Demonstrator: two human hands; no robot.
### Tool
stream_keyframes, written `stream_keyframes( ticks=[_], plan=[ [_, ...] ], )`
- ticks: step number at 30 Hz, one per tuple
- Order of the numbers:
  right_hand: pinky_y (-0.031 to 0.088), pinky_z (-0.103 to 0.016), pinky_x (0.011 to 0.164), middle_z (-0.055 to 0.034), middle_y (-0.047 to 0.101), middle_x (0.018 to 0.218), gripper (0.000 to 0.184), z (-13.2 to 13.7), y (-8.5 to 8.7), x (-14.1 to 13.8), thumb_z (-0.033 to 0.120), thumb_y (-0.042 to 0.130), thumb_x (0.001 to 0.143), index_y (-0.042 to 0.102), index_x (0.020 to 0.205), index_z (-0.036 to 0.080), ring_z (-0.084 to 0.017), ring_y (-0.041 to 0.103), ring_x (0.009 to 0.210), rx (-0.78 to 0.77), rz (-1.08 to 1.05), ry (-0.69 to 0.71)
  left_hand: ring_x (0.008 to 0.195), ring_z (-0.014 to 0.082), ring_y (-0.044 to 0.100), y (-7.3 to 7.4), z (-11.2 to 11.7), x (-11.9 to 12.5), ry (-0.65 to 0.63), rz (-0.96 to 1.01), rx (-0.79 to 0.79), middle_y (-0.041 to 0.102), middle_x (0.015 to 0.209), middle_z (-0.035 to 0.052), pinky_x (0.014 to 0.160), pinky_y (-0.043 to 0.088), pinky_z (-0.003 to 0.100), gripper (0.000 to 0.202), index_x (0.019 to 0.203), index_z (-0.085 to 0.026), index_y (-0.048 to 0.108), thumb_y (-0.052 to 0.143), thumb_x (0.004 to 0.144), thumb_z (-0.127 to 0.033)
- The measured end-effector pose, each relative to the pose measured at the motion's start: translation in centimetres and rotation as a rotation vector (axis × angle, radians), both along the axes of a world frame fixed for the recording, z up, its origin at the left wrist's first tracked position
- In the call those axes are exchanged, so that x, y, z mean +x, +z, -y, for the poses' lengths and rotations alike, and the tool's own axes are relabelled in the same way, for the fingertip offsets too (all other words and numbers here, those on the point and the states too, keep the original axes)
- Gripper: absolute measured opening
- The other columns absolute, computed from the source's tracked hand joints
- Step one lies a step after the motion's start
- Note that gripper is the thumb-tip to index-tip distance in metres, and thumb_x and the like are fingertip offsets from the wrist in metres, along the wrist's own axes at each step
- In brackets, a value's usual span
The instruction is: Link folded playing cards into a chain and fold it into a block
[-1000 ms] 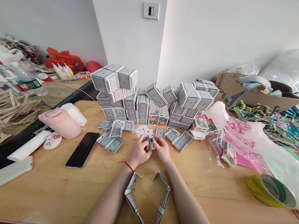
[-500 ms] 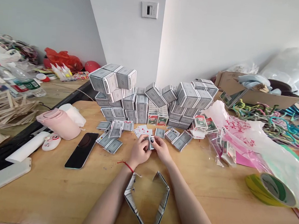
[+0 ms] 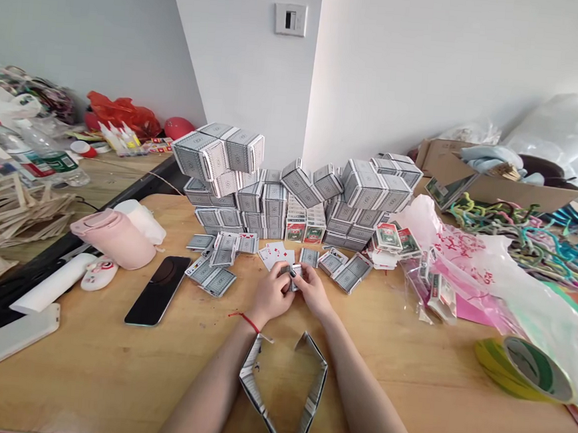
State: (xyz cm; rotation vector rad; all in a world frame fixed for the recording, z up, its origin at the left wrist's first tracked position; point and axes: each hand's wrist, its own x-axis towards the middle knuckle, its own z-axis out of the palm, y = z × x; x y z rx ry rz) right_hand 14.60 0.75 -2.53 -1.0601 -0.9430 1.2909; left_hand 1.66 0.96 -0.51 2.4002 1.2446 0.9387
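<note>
My left hand (image 3: 271,296) and my right hand (image 3: 313,290) meet over the middle of the wooden table (image 3: 106,375), fingers curled together around a small stack of playing cards (image 3: 293,275). Just beyond them lie face-up cards with red pips (image 3: 276,253) and loose grey-backed cards (image 3: 217,279). Between my forearms stands an open ring of cards set on edge (image 3: 282,393). A wall of stacked grey card boxes (image 3: 291,190) rises behind the loose cards.
A black phone (image 3: 153,289), a pink bottle (image 3: 114,237), a white tube and a white slab lie on the left. Wooden stick frames (image 3: 3,214) crowd the far left. Plastic bags (image 3: 485,272), a tape roll (image 3: 527,369) and a cardboard box (image 3: 492,182) fill the right.
My fingers have shifted slightly on the small stack of cards; the hands stay in the same place. Nothing else on the table has moved.
</note>
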Motion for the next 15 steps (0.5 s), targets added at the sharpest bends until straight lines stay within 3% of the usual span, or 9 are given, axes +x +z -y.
stream_keyframes(
  ticks=[7,15],
  plan=[
    [0.047,-0.031,0.066,-0.0002,0.063,0.08,0.037,0.6,0.9,-0.2,0.039,0.069,0.062,0.053,0.09,0.022,-0.016,0.06,0.067,-0.131,-0.337,0.211,0.088,0.0171,0.056,-0.1,0.0,-0.1,-0.045,0.035,0.028,0.049,0.114,0.0071,0.07,0.046,0.029,0.009,0.067,-0.019,0.052,0.048,0.073,-0.012],
    [0.046,-0.027,0.063,-0.0002,0.063,0.079,0.037,0.9,1.1,-0.3,0.03,0.072,0.061,0.051,0.09,0.021,-0.014,0.059,0.067,-0.064,-0.345,0.107,0.09,0.018,0.056,0.3,0.3,0.2,-0.095,0.13,0.002,0.05,0.114,0.008,0.072,0.046,0.031,0.016,0.056,-0.017,0.044,0.05,0.07,-0.01]
  ],
)
